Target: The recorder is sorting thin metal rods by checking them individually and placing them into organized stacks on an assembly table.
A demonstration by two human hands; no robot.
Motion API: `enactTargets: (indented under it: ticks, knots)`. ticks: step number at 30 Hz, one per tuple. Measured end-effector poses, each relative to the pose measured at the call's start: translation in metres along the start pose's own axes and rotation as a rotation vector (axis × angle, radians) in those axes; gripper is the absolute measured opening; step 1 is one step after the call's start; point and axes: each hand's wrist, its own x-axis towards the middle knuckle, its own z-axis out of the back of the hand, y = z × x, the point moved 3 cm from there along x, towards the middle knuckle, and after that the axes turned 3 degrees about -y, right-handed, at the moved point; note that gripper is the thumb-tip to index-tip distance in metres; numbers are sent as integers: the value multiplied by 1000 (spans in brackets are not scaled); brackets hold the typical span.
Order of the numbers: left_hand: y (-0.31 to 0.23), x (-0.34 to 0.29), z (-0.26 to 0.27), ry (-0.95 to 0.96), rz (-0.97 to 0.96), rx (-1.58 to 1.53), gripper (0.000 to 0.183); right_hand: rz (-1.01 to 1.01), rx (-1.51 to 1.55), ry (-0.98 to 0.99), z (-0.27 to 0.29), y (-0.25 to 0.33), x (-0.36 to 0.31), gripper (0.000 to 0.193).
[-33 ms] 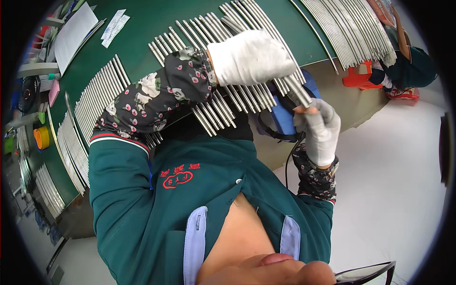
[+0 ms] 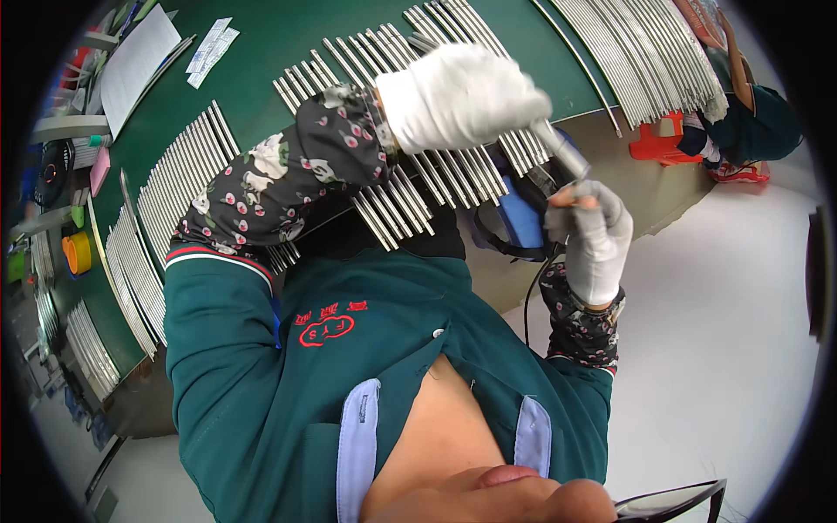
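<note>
Your left hand [image 2: 466, 94] is closed around some shiny metal rods [image 2: 565, 155], blurred enough that one or several is hard to say; they slant out past your knuckles, probably gripped back from the ends so those stay exposed. Your right hand [image 2: 597, 231] waits just below that end with its fingers curled; whether it touches or pinches anything, you cannot tell from here. More rods [image 2: 458, 179] lie side by side on the table [image 2: 261, 44], some overhanging its near edge, likely so they're easy to pick up. Your white gloves [image 2: 436, 105] presumably guard skin and metal alike.
</note>
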Motion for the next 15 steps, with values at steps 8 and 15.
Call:
enactTargets:
  ticks: [8,15]
  knots:
    - [30,4,15,-832,672,-1622,22,286,-358,-270,3,-25,20,17]
    - [44,-36,-54,-1012,1248,-1737,11,96,-462,-216,-11,-72,9,20]
